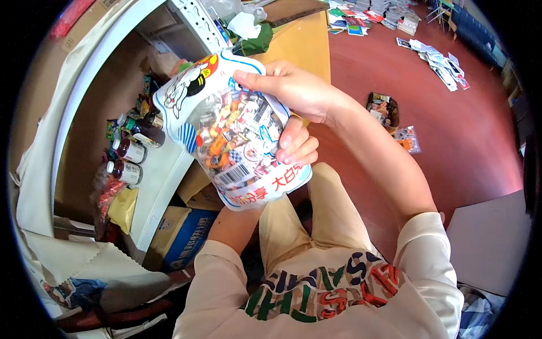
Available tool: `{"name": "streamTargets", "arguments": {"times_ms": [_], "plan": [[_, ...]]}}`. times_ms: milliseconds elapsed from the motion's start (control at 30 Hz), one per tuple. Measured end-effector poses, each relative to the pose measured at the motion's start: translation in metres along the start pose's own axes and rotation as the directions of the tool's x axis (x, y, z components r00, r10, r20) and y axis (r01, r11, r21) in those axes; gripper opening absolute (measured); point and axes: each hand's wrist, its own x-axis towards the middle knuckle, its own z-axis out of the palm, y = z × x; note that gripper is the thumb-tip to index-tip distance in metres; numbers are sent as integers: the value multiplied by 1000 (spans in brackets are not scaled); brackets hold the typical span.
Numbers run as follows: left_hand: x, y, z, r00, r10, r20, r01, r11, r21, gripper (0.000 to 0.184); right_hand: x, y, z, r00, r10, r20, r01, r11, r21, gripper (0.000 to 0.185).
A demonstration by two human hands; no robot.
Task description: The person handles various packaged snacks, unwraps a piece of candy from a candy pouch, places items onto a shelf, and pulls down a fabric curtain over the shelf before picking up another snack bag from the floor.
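Note:
A clear-and-white candy bag point(226, 135) with a cartoon rabbit, red lettering and a barcode is held up in front of me, tilted. It is filled with small wrapped pieces. My right hand point(293, 87) grips its upper right edge, thumb on the front face. Behind the bag, my left forearm rises, and the fingers of my left hand point(298, 142) curl round its right edge; the palm and thumb are hidden. Whether the top is sealed cannot be made out.
On the white shelf point(161, 175) at left stand a dark bottle point(141, 130), jars point(125, 172) and a yellow packet point(122, 208). A cardboard box point(179, 237) sits below. Papers point(440, 65) and a dark package point(383, 110) lie on the red floor.

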Motion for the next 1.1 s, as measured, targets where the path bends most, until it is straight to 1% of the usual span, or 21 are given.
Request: {"name": "streamTargets", "arguments": {"times_ms": [33, 100, 133, 167, 200, 233, 267, 300, 367, 400, 433, 500, 533, 600, 667, 733, 833, 933, 1067, 1100], "plan": [[-1, 0, 0, 1000, 14, -2, -14, 999, -33, 52, -3, -2, 2, 1000, 4, 1, -4, 1000, -6, 40], [3, 6, 9, 984, -61, -170, 47, 995, -86, 61, -6, -10, 7, 991, 67, -114, -61, 997, 54, 41], [1, 4, 17, 945, -13, -327, 2, 999, -36, 53, -7, -11, 6, 991, 63, -116, -55, 996, 66, 42], [-1, 3, 24, 877, 36, -479, -26, 999, 28, 46, -7, -13, 4, 991, 65, -116, -58, 996, 63, 42], [-1, 2, 33, 786, 83, -613, -30, 995, 95, 39, -8, -14, 3, 989, 76, -124, -62, 992, 110, 42], [0, -4, 43, 661, 144, -736, -123, 989, 84, 44, -9, -15, 2, 987, 88, -133, -66, 985, 159, 42], [4, -10, 55, 514, 201, -834, -212, 972, 104, 49, -10, -20, 7, 978, 94, -188, -40, 961, 273, 38], [-3, -13, 41, 484, 180, -856, -247, 967, 63, 50, -8, -20, 6, 976, 96, -193, -41, 962, 269, 38], [-6, -19, 44, 243, 215, -946, -369, 922, 115, 47, -3, -23, 2, 975, 30, -221, 52, 933, 355, 35], [-13, -19, 49, 331, 222, -917, -410, 909, 72, 44, -5, -29, 1, 971, 25, -237, 68, 924, 376, 33], [-18, -20, 50, 428, 228, -874, -393, 918, 47, 45, -6, -31, 0, 971, 24, -239, 68, 926, 371, 33], [-12, -22, 57, 478, 292, -829, -322, 936, 144, 49, -4, -34, -3, 956, -7, -293, 102, 946, 308, 32], [-13, -23, 58, 481, 292, -826, -325, 935, 141, 49, -4, -33, -5, 962, -19, -273, 103, 949, 298, 33], [-14, -22, 58, 557, 289, -779, -313, 941, 125, 55, -6, -39, -1, 960, -11, -278, 94, 954, 286, 33], [-15, -21, 58, 561, 286, -777, -320, 940, 115, 56, -6, -42, 0, 959, -4, -282, 85, 957, 277, 34], [-17, -19, 57, 566, 273, -778, -355, 932, 69, 61, -3, -40, -4, 971, -26, -238, 79, 974, 213, 35], [-21, -20, 57, 600, 274, -752, -328, 941, 82, 66, -2, -39, -7, 974, -30, -223, 74, 979, 191, 35], [-26, -20, 55, 613, 281, -738, -335, 939, 79, 69, -3, -41, -5, 970, -31, -242, 78, 979, 187, 35], [-26, -19, 57, 610, 276, -743, -361, 931, 49, 73, -3, -40, -6, 974, -34, -223, 73, 982, 172, 36], [-27, -18, 56, 616, 276, -738, -337, 939, 70, 75, -3, -40, -6, 974, -32, -224, 72, 982, 175, 36]]}}
